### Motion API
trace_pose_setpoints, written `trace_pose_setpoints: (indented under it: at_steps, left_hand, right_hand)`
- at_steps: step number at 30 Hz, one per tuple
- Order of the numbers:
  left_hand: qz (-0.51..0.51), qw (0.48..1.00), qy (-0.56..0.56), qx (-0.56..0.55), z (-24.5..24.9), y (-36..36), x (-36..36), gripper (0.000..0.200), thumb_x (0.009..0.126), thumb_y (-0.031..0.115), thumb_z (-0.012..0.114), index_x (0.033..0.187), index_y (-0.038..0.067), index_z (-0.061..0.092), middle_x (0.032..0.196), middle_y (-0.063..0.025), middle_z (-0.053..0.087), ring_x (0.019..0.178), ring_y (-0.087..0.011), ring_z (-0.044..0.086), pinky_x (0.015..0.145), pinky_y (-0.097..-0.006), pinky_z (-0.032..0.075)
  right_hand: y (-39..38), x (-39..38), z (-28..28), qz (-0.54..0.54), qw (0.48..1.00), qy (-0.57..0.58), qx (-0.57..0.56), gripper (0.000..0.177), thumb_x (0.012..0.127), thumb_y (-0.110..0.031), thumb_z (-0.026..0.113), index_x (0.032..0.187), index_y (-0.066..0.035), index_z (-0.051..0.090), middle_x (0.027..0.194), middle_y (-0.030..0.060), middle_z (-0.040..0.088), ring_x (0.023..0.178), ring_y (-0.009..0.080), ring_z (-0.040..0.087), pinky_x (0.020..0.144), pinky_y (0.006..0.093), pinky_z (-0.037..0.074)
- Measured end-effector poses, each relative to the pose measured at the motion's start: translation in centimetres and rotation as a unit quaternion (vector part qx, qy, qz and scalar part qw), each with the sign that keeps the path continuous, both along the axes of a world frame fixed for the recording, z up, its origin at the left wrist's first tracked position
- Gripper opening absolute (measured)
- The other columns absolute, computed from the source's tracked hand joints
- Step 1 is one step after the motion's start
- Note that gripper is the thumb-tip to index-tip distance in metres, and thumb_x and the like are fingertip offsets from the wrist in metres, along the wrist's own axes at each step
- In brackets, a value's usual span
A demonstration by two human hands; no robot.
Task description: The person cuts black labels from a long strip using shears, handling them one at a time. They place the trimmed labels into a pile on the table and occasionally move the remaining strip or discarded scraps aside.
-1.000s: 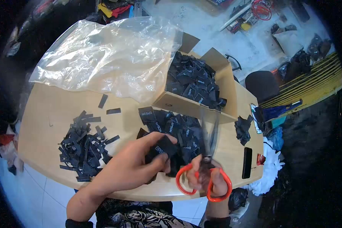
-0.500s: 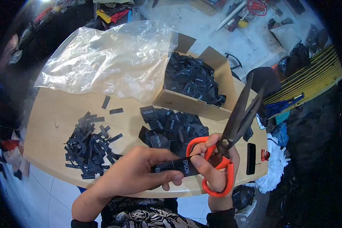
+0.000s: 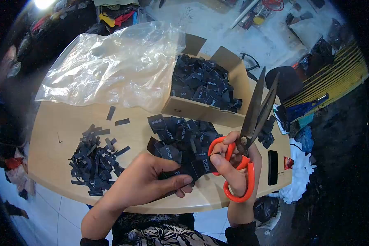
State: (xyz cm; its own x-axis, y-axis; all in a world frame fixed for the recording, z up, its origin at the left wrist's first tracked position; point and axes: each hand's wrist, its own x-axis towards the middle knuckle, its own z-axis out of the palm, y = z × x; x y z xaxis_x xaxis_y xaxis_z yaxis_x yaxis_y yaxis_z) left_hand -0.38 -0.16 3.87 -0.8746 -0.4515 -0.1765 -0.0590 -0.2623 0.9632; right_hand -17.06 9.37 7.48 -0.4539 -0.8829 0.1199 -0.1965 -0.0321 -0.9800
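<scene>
- Just in front of the box (image 3: pixel 201 111), the left hand (image 3: pixel 151 182) is pinching a black label (image 3: pixel 197 168), thumb and fingers clamped on it.
- Beside it, the right hand (image 3: pixel 233 168) is gripping orange-handled scissors (image 3: pixel 251 112), fingers closed through the loops and thumb touching the label's end; the blades are standing slightly apart, pointing up past the box's right end.
- A pile of labels (image 3: pixel 180 135) is lying between the box and the hands.
- Left of the box, a plastic bag (image 3: pixel 110 65) is resting against it, with black strips (image 3: pixel 92 162) heaped nearer the table (image 3: pixel 57 123) edge.
</scene>
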Motion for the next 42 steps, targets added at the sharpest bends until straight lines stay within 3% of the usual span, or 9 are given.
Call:
trace_pose_setpoints:
  at_steps: [7, 8, 12, 14, 18, 20, 27, 34, 42]
  left_hand:
    - [0.05, 0.998, -0.023, 0.039, 0.2, -0.9, 0.4, 0.012, 0.081, 0.004, 0.064, 0.077, -0.007, 0.065, 0.069, -0.0105, 0.066, 0.061, -0.0118, 0.062, 0.058, -0.0229, 0.051]
    - [0.06, 0.998, -0.013, 0.029, 0.1, -1.0, 0.5, 0.012, 0.081, 0.003, 0.064, 0.076, -0.007, 0.065, 0.068, -0.01, 0.065, 0.06, -0.0116, 0.062, 0.058, -0.0229, 0.051]
    - [0.09, 0.995, 0.018, 0.028, -0.6, -1.5, 0.6, 0.012, 0.081, 0.003, 0.064, 0.073, -0.007, 0.064, 0.067, -0.0091, 0.064, 0.059, -0.0114, 0.061, 0.057, -0.0228, 0.05]
    - [0.084, 0.996, 0.013, 0.031, -0.3, -1.7, 0.6, 0.012, 0.081, 0.003, 0.064, 0.074, -0.007, 0.064, 0.067, -0.0091, 0.065, 0.059, -0.0115, 0.061, 0.057, -0.023, 0.051]
    - [0.065, 0.997, 0.034, 0.031, -0.2, -1.5, 0.2, 0.011, 0.082, 0.003, 0.064, 0.077, -0.008, 0.064, 0.068, -0.0093, 0.065, 0.06, -0.0121, 0.062, 0.058, -0.0234, 0.051]
    - [0.046, 0.998, 0.025, 0.036, -0.6, -1.4, 0.2, 0.014, 0.084, 0.007, 0.063, 0.079, -0.006, 0.065, 0.069, -0.0078, 0.065, 0.062, -0.0101, 0.062, 0.059, -0.0223, 0.05]
    - [0.016, 0.999, 0.005, 0.045, -0.4, -1.2, 0.2, 0.017, 0.085, 0.012, 0.063, 0.081, -0.005, 0.065, 0.071, -0.0071, 0.066, 0.064, -0.009, 0.062, 0.059, -0.0212, 0.05]
    - [0.022, 0.997, 0.015, 0.072, -0.4, -1.1, 0.0, 0.017, 0.085, 0.009, 0.063, 0.082, -0.007, 0.064, 0.071, -0.0082, 0.066, 0.065, -0.01, 0.063, 0.06, -0.022, 0.051]
    - [0.034, 0.995, 0.021, 0.091, -0.5, -1.2, -0.1, 0.016, 0.084, 0.009, 0.064, 0.08, -0.007, 0.064, 0.07, -0.009, 0.066, 0.063, -0.0104, 0.063, 0.059, -0.0215, 0.051]
  right_hand:
    - [2.8, -0.8, -1.7, 0.0, 0.998, -0.007, 0.069, 0.026, 0.078, -0.007, 0.068, 0.095, -0.002, 0.05, 0.074, -0.001, 0.051, 0.066, 0.0048, 0.049, 0.058, 0.0171, 0.04]
    - [3.9, -1.2, -1.7, 0.017, 0.994, 0.002, 0.107, 0.033, 0.077, -0.021, 0.072, 0.094, -0.001, 0.051, 0.073, -0.0006, 0.053, 0.067, 0.0056, 0.05, 0.058, 0.0185, 0.041]
    - [8.9, -2.4, -1.8, 0.097, 0.965, 0.026, 0.244, 0.049, 0.074, -0.039, 0.073, 0.097, -0.002, 0.051, 0.074, 0.001, 0.054, 0.067, 0.0081, 0.052, 0.059, 0.0221, 0.043]
    - [10.8, -2.4, -2.1, 0.149, 0.922, -0.069, 0.349, 0.066, 0.07, -0.058, 0.069, 0.101, -0.003, 0.05, 0.074, 0.0033, 0.055, 0.066, 0.0118, 0.054, 0.061, 0.0253, 0.044]
    - [10.5, -0.8, -2.6, 0.162, 0.904, -0.075, 0.387, 0.081, 0.067, -0.075, 0.055, 0.103, -0.003, 0.049, 0.074, 0.0054, 0.055, 0.066, 0.0149, 0.054, 0.062, 0.0268, 0.045]
    - [9.3, -0.4, -2.2, 0.173, 0.9, -0.067, 0.395, 0.095, 0.054, -0.087, 0.051, 0.095, -0.001, 0.05, 0.075, 0.0037, 0.053, 0.067, 0.0093, 0.051, 0.06, 0.0209, 0.042]
    - [7.3, 0.3, -1.4, 0.187, 0.911, -0.014, 0.367, 0.096, 0.054, -0.09, 0.042, 0.092, -0.003, 0.05, 0.069, 0.0012, 0.05, 0.059, 0.0087, 0.045, 0.05, 0.0215, 0.034]
    - [6.6, 1.6, -2.0, 0.131, 0.921, -0.098, 0.354, 0.098, 0.047, -0.092, 0.04, 0.09, -0.004, 0.049, 0.068, -0.0012, 0.044, 0.061, 0.0073, 0.04, 0.052, 0.0204, 0.03]
    - [5.7, 1.5, -1.8, 0.141, 0.923, -0.084, 0.348, 0.1, 0.046, -0.091, 0.039, 0.091, -0.003, 0.049, 0.068, -0.001, 0.044, 0.059, 0.007, 0.04, 0.052, 0.021, 0.032]
